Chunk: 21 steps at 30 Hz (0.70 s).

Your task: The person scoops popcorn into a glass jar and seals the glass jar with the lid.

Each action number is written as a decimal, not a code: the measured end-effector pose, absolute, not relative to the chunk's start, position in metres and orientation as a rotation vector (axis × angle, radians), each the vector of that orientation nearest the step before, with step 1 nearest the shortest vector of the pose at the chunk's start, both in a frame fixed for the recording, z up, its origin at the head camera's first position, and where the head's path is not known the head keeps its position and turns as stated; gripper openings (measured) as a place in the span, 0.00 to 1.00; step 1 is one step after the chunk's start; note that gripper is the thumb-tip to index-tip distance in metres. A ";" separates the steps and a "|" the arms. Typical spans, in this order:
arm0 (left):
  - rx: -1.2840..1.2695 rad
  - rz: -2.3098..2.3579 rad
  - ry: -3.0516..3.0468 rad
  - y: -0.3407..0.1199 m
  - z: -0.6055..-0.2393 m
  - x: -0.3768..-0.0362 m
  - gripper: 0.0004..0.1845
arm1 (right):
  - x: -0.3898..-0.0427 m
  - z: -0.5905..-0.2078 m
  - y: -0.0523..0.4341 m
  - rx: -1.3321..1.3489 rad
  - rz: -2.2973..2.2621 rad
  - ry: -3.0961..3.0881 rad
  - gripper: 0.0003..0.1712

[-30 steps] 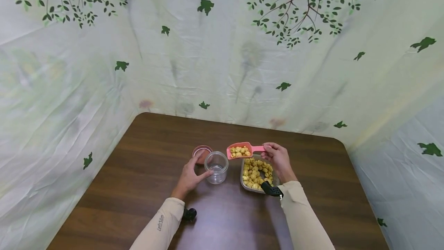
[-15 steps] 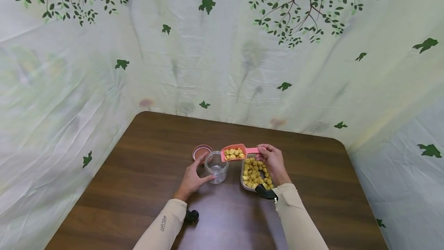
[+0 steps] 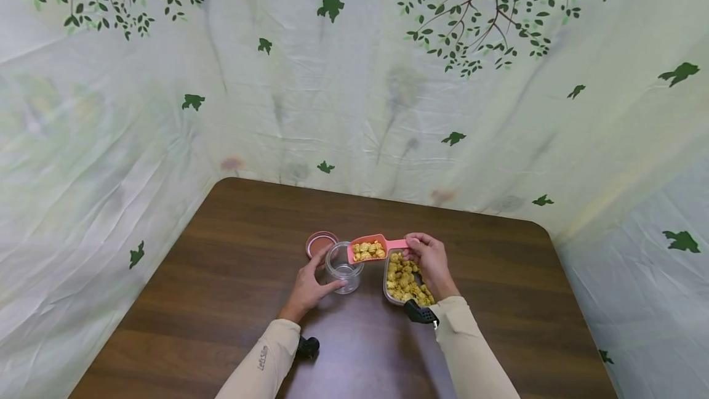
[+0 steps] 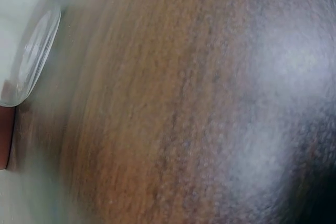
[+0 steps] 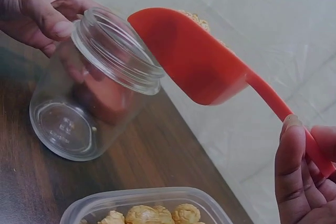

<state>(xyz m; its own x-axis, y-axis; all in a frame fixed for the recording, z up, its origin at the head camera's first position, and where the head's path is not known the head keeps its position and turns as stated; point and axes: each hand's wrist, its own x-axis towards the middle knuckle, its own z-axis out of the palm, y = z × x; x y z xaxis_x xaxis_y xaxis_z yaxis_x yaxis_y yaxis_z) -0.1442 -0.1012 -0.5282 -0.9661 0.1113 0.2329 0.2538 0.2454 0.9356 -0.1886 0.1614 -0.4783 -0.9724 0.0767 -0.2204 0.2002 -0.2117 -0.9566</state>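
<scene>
My right hand (image 3: 433, 263) pinches the handle of a coral-red scoop (image 5: 191, 59) between thumb and fingers. Caramel-coloured popcorn (image 3: 369, 251) fills the scoop, which is held level with its front edge over the mouth of a clear jar (image 5: 65, 114). Around the jar's neck, thumb in front and fingers behind, my left hand (image 3: 306, 288) holds it on the table. Inside the jar only a tiny crumb shows. Just the jar's lower part appears in the left wrist view, at its left edge.
A clear plastic container (image 3: 386, 288) of popcorn stands right of the jar, partly under my right hand. The jar's reddish lid (image 3: 320, 242) lies behind my left fingers. Brown wooden table (image 3: 221, 276) surrounds these, with a printed curtain (image 3: 360, 109) beyond its far edge.
My right hand has carried the loaded scoop left and slightly nearer, from above the container to over the jar's rim. The left hand and jar have hardly moved.
</scene>
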 end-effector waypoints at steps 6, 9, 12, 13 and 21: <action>-0.333 -1.855 -2.378 -0.100 -0.527 -0.142 0.41 | -0.187 -0.478 0.159 0.331 -2.359 1.930 0.15; -0.338 -1.868 -2.376 -0.099 -0.528 -0.142 0.41 | -0.187 -0.477 0.158 0.334 -2.353 1.946 0.14; -0.347 -1.872 -2.374 -0.098 -0.529 -0.142 0.41 | -0.185 -0.474 0.157 0.331 -2.336 1.978 0.14; -0.347 -1.873 -2.372 -0.098 -0.529 -0.143 0.41 | -0.185 -0.473 0.157 0.331 -2.339 1.982 0.14; -0.375 -1.869 -2.343 -0.100 -0.531 -0.143 0.41 | -0.179 -0.464 0.147 0.301 -2.325 2.089 0.14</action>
